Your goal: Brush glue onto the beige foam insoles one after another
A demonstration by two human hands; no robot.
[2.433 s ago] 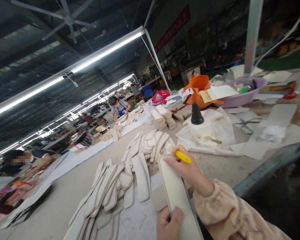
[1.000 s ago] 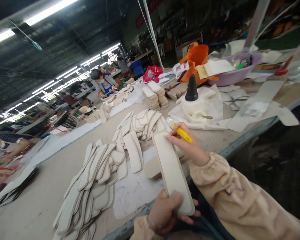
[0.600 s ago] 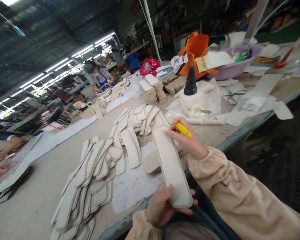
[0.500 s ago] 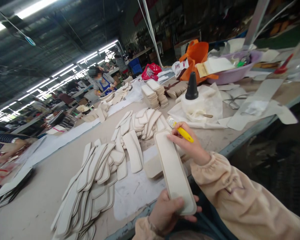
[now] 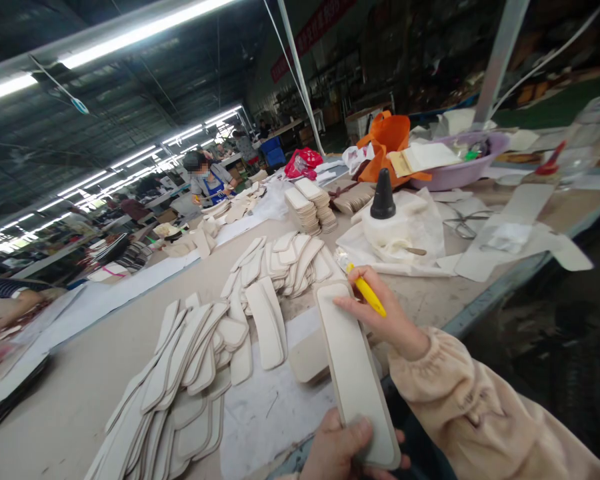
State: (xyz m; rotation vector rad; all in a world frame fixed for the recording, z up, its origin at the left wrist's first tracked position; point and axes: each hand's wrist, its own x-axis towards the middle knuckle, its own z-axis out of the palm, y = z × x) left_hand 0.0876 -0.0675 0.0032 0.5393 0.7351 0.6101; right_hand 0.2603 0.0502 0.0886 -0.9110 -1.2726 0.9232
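My left hand [image 5: 341,449] grips the near end of a long cream insole-shaped piece [image 5: 353,370], thumb on top. My right hand [image 5: 386,319] is closed round a yellow-handled brush [image 5: 367,295] and rests against the piece's far right edge. The brush's pale head points away toward the spread pieces. A beige sleeve covers my right forearm.
Overlapping rows of cream pieces [image 5: 190,360] fan across the table [image 5: 80,400] to the left. A glue bottle with a black nozzle [image 5: 383,200] stands on white sheets, beside stacked pieces [image 5: 310,205], scissors [image 5: 463,223] and a purple basin [image 5: 460,170]. A seated person [image 5: 207,180] works further back.
The view has tilted and shifted slightly. Both hands keep their hold; the piece sits a little lower in view, the brush hand still at its far end.
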